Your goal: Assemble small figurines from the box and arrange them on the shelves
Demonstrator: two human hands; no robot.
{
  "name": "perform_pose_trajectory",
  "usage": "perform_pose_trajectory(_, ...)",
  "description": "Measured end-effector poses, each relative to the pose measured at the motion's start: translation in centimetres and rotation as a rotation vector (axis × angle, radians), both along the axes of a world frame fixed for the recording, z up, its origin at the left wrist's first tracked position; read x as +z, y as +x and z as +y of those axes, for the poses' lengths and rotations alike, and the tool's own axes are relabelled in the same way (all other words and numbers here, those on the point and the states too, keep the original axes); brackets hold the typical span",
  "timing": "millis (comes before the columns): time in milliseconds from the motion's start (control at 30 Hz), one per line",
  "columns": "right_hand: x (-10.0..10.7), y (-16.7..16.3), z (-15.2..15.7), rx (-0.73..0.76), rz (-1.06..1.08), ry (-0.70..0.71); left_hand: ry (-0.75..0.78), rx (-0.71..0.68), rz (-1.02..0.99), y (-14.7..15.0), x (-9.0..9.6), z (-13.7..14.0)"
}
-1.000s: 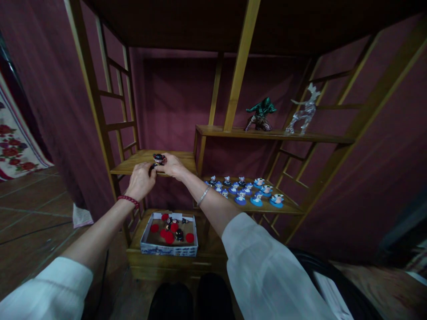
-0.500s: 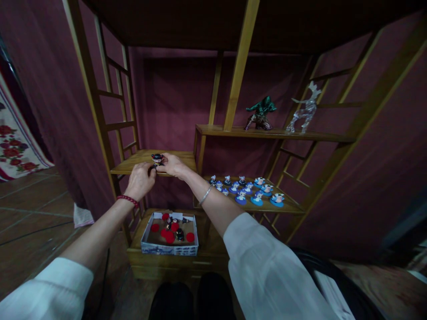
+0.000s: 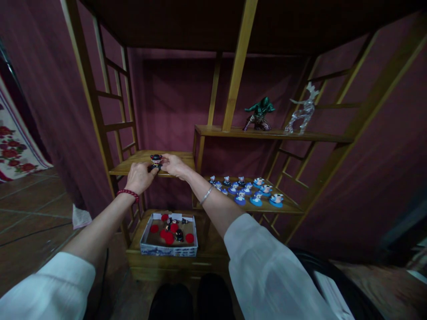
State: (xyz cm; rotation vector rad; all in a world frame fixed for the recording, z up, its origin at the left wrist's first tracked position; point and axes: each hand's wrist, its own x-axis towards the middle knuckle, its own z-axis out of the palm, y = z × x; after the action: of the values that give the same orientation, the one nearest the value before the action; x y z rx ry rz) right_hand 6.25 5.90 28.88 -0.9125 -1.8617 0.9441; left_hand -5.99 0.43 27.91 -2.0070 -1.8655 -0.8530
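Reaching forward, the left hand (image 3: 140, 178) and right hand (image 3: 175, 166) pinch one black-haired figurine (image 3: 155, 162) in their fingers at the left shelf (image 3: 138, 158) (one hooded statuette (image 3: 260, 114) and one clear deer statuette (image 3: 303, 111) stand rightward).

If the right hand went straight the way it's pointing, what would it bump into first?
The little black-haired figurine: the right hand seems to be touching it with its fingertips. Past that, maybe the wooden lattice on the left side, but depth is hard to judge.
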Motion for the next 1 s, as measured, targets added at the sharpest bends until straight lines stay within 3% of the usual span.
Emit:
perform_pose_trajectory(233, 0.1, -0.1, -0.1, -0.01, 0.026, -0.019, -0.111, 0.051, -0.032, 0.0, 1.1, 0.1)
perform_pose_trajectory(667, 0.0, -0.1, -0.1, -0.03, 0.046, -0.054, -0.127, 0.054, 0.06, -0.3, 1.5, 1.1)
perform_pose_trajectory(1000, -0.2, -0.1, 0.3, -0.03, 0.029, -0.021, -0.101, 0.081, -0.006, 0.0, 1.3, 1.0)
